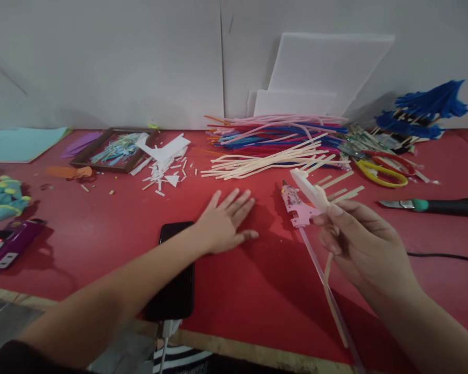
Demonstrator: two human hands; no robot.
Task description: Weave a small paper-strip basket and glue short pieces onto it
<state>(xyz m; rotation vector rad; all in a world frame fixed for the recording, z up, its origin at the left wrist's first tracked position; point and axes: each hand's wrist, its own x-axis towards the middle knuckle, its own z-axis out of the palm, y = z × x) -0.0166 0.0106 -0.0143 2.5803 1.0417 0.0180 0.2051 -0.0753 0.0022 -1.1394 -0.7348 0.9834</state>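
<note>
White thin curved piece [309,189] sits pinched in my right hand [368,246], near the pink plastic glue gun [304,210]; my spread left hand [223,224] lies left of the gun. Light edge pressure should prevent creasing.

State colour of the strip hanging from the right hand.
Pale cream; the strip shows best in the head view.

Your left forearm [128,291] covers part of the flat black phone [173,296], your right hand [362,244] hides part of the pink plastic glue gun [293,200], and the left edge crops the boxy purple device [13,246].
</note>
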